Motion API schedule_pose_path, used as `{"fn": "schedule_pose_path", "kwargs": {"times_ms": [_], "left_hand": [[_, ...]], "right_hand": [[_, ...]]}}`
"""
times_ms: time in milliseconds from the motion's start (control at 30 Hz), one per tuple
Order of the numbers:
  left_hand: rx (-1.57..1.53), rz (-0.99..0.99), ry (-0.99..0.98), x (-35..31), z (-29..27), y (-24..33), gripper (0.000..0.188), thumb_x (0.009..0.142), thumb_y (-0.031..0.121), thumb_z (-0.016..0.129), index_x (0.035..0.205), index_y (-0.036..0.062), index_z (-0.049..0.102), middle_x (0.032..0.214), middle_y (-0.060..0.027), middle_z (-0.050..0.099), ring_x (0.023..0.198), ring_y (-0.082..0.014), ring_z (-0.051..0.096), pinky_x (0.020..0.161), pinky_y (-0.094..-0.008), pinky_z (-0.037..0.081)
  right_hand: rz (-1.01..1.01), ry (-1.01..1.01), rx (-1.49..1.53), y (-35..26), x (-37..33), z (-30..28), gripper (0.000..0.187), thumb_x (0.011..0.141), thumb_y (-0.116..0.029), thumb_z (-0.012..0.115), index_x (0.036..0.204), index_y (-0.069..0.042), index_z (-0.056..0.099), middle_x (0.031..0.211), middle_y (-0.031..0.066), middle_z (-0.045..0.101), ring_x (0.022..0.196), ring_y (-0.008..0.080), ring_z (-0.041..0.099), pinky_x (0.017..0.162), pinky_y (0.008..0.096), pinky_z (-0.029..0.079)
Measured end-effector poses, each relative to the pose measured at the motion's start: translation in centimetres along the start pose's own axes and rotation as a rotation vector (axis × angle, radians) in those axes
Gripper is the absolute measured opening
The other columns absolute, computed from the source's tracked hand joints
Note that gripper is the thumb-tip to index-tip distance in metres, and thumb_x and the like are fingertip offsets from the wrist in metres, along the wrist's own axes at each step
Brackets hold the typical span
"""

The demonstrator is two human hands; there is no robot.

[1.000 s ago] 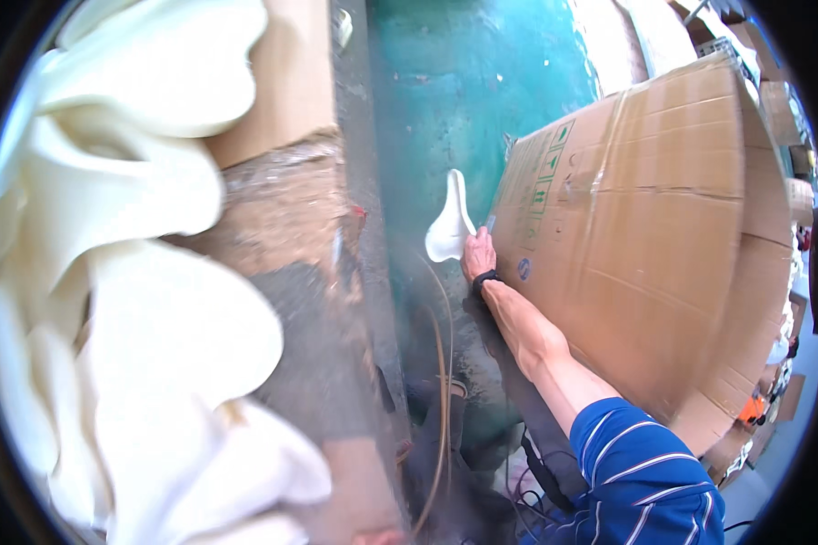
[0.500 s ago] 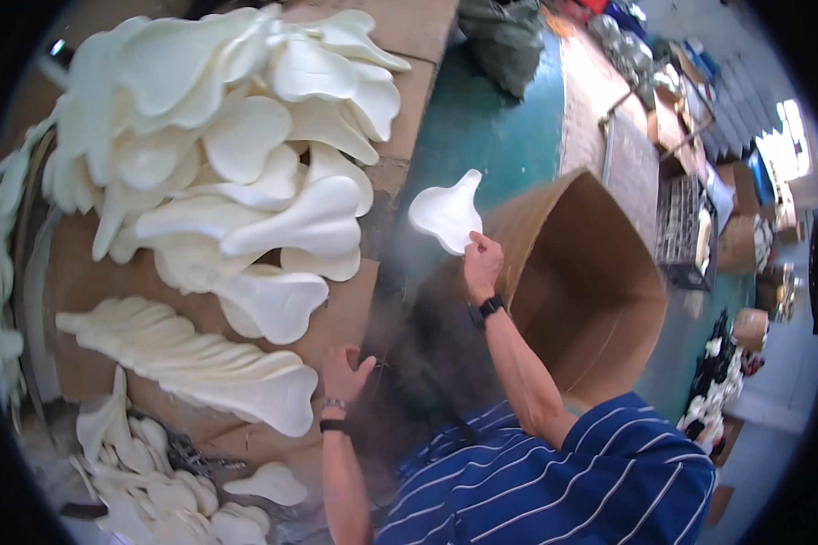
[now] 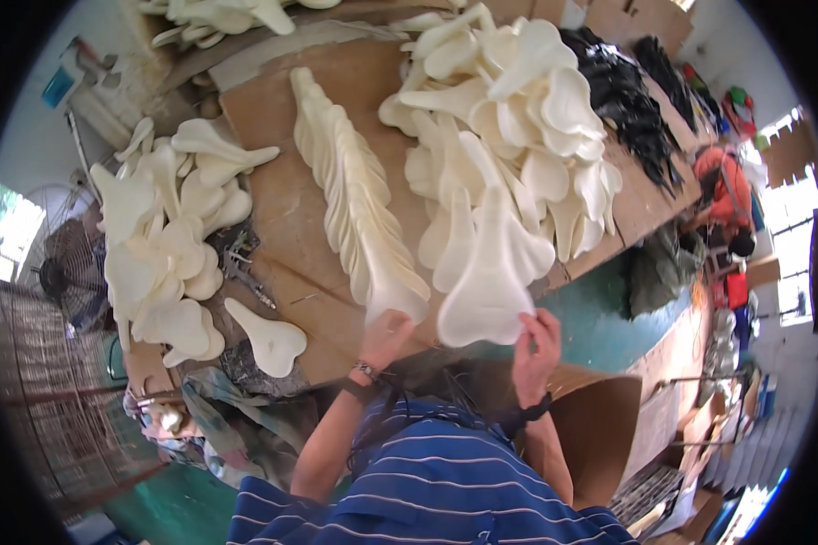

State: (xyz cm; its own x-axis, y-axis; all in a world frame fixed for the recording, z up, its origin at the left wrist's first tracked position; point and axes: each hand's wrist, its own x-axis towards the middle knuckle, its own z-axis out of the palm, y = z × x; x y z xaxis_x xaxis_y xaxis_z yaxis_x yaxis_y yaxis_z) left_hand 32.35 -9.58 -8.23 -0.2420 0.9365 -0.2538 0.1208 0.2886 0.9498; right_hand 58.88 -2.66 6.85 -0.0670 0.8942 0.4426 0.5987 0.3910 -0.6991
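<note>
My right hand (image 3: 537,356) pinches the near right rim of a cream, bicycle-saddle-shaped foam pad (image 3: 488,295), its narrow nose pointing away from me toward the pile. At the near end of a long row of overlapping foam pads (image 3: 359,213), my left hand (image 3: 386,341) touches the wide edge of the front pad. Its fingers are blurred, so their grip is unclear. A big heap of the same pads (image 3: 518,100) lies beyond my right hand. One loose pad (image 3: 268,338) rests left of my left hand, beside another heap (image 3: 168,236).
Brown cardboard (image 3: 273,182) covers the table. Metal tools (image 3: 245,268) lie by the left heap. An open cardboard box (image 3: 595,427) stands at my right, below the table edge. Black pieces (image 3: 623,104) and a person in orange (image 3: 727,186) are at the far right.
My view has turned left toward the table. My right hand was holding a pad above the box and now grips one beside the heap. My left hand has come to the row's end.
</note>
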Motion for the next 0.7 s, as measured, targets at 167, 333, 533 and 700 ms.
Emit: {"fn": "schedule_pose_path", "kwargs": {"times_ms": [167, 333, 533, 700], "left_hand": [[-0.506, -0.138, 0.110, -2.0, -3.8, 2.6, 0.041, 0.106, 0.041, 0.056, 0.120, 0.0028, 0.062, 0.103, -0.0043, 0.066, 0.090, -0.0126, 0.064, 0.073, -0.0277, 0.055], [-0.222, -0.091, 0.262, -2.4, -4.7, -1.7, 0.047, 0.104, 0.041, 0.052, 0.121, -0.0015, 0.063, 0.110, -0.0178, 0.068, 0.103, -0.0318, 0.067, 0.091, -0.0431, 0.052], [0.089, -0.208, 0.560, 0.3, -6.4, -11.1, 0.034, 0.096, 0.029, 0.068, 0.114, 0.0000, 0.068, 0.094, -0.0096, 0.074, 0.086, -0.0195, 0.071, 0.074, -0.0353, 0.058], [0.365, -0.375, 0.622, 4.5, -8.9, -10.2, 0.047, 0.090, 0.043, 0.070, 0.111, 0.0008, 0.072, 0.100, -0.0218, 0.075, 0.095, -0.0366, 0.073, 0.082, -0.0461, 0.057]], "right_hand": [[-0.114, -0.247, 0.209, 0.3, -1.1, 7.7, 0.028, 0.084, 0.011, 0.062, 0.106, -0.002, 0.074, 0.110, 0.0144, 0.065, 0.097, 0.0285, 0.065, 0.083, 0.0340, 0.053], [0.000, -0.372, 0.251, 2.8, -3.4, 14.4, 0.024, 0.087, 0.009, 0.064, 0.107, -0.001, 0.074, 0.110, 0.0138, 0.065, 0.094, 0.0259, 0.065, 0.077, 0.0321, 0.054], [0.150, -0.496, 0.132, 3.9, -4.5, 17.5, 0.023, 0.084, 0.000, 0.072, 0.107, 0.001, 0.067, 0.106, 0.0139, 0.063, 0.093, 0.0256, 0.065, 0.072, 0.0342, 0.060], [0.308, -0.472, 0.052, 5.0, -5.0, 18.7, 0.049, 0.078, -0.011, 0.083, 0.116, 0.002, 0.055, 0.107, 0.0159, 0.062, 0.094, 0.0282, 0.064, 0.079, 0.0379, 0.057]]}}
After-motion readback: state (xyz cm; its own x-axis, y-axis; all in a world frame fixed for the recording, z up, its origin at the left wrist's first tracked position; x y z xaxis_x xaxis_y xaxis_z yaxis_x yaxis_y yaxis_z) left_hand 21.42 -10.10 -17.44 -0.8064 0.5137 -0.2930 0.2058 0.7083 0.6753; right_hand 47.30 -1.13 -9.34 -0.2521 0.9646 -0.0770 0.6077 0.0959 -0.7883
